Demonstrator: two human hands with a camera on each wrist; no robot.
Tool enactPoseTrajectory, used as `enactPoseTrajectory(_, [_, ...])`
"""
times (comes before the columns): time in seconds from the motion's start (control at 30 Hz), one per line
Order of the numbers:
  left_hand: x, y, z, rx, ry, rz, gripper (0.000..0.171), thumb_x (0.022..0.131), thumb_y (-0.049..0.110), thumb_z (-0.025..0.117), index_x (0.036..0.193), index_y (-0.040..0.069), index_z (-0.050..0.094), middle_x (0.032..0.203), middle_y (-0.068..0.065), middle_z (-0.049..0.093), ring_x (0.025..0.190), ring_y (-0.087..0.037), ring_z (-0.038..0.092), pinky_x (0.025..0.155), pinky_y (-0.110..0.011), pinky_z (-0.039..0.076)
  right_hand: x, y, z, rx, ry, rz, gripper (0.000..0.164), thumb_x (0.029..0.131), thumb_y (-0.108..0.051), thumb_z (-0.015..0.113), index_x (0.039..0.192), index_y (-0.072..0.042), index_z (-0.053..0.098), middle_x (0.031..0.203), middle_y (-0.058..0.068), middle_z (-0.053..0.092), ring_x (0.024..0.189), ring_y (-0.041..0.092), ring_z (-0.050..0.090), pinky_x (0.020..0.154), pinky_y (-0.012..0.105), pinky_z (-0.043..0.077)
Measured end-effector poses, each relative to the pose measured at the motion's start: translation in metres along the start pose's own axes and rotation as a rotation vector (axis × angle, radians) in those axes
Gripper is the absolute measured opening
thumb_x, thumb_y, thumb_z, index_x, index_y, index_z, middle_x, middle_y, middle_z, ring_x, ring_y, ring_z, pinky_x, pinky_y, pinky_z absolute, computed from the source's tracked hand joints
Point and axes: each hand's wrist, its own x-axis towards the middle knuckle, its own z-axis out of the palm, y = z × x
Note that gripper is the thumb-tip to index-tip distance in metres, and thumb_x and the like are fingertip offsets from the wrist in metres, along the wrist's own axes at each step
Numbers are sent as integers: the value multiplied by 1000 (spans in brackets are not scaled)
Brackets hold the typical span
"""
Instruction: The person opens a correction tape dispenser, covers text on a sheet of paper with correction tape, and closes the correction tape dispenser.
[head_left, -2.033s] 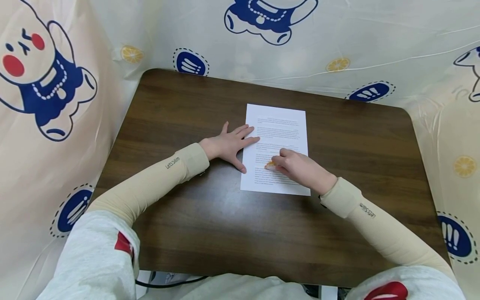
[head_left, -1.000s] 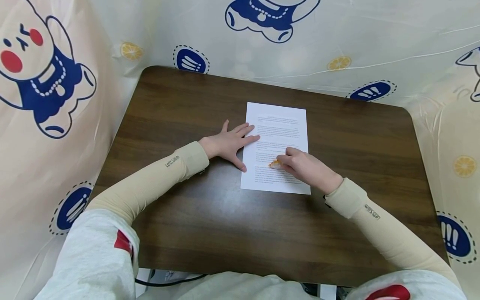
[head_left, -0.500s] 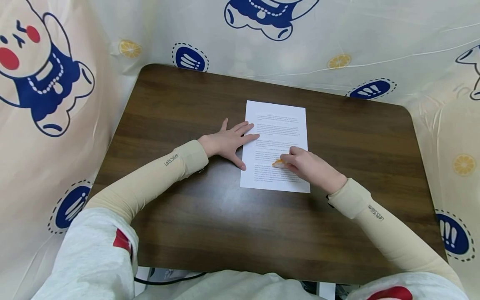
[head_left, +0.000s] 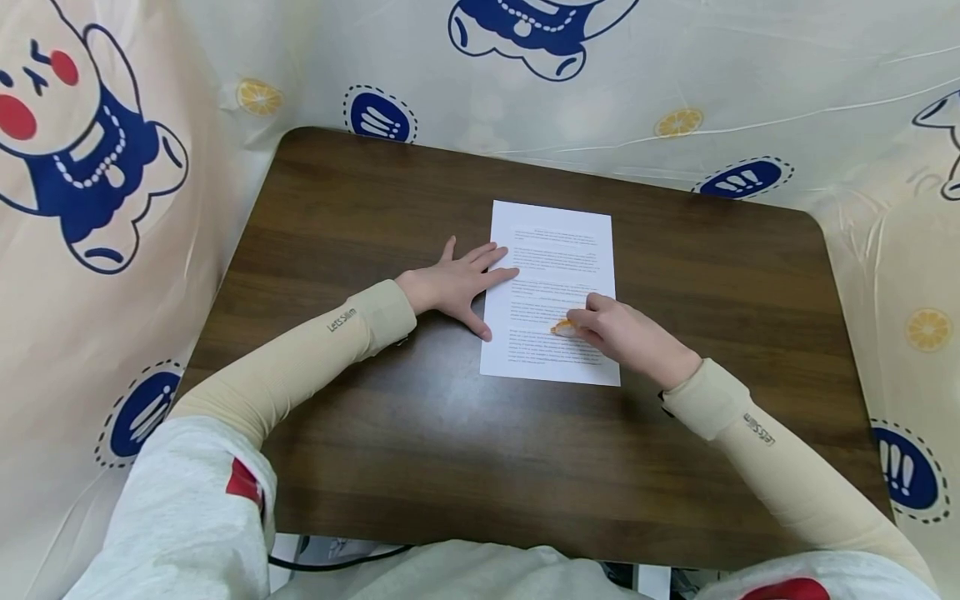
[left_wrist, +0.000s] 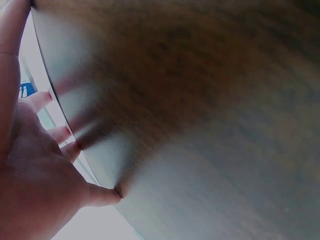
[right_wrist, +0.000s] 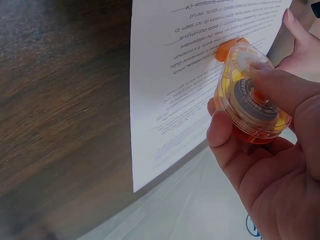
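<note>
A printed sheet of paper (head_left: 551, 250) lies on the dark wooden table. Some lines of its text look struck through in the right wrist view. My left hand (head_left: 450, 287), fingers spread, rests across the sheet's left edge; in the left wrist view that hand (left_wrist: 40, 170) is seen from the palm side. My right hand (head_left: 626, 333) grips an orange, see-through correction tape dispenser (head_left: 562, 327) over the lower half of the sheet. Close up, the correction tape (right_wrist: 252, 102) shows a round reel inside, with thumb and curled fingers around it and its orange tip at the printed lines.
The brown table (head_left: 420, 467) reaches around the sheet on all sides. A pale curtain (head_left: 315, 58) with cartoon prints hangs behind and beside it. A black cable (head_left: 341, 567) runs below the table's front edge.
My right hand has slid rightward across the sheet with the correction tape, by a small distance. The left hand keeps its place on the paper. The whole head view has shifted slightly.
</note>
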Motion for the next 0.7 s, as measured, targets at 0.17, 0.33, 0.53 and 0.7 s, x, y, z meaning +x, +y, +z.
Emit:
enactPoseTrajectory(0.17, [1, 0, 0, -3, 2, 2, 120, 79, 75, 76, 169, 25, 15, 176, -10, -6, 161, -29, -10, 116, -76, -8, -3, 2, -1, -4, 0, 4, 19, 91, -5, 81, 109, -7, 73, 88, 9, 59, 67, 17, 51, 59, 28, 44])
enactPoseTrajectory(0.33, [0, 0, 0, -8, 3, 1, 120, 79, 75, 76, 169, 25, 15, 176, -10, -6, 161, -29, -10, 116, -76, -8, -6, 3, -1, -2, 3, 5, 19, 91, -6, 81, 108, -7, 73, 87, 8, 57, 67, 17, 50, 59, 27, 43])
enactPoseTrajectory(0.53, [1, 0, -1, -7, -1, -2, 120, 79, 75, 75, 169, 26, 14, 176, -9, -6, 161, -29, -10, 116, -75, -9, -8, 4, -2, -2, 1, 9, 17, 91, -4, 80, 107, -6, 73, 86, 8, 56, 66, 17, 49, 58, 27, 42])
enactPoseTrajectory(0.7, [0, 0, -1, -9, -3, -3, 120, 79, 76, 75, 169, 26, 14, 176, -9, -7, 161, -29, -11, 116, -75, -9, -11, 7, -3, -7, 3, 11, 18, 90, -4, 81, 107, -6, 73, 85, 8, 56, 65, 17, 48, 57, 27, 41])
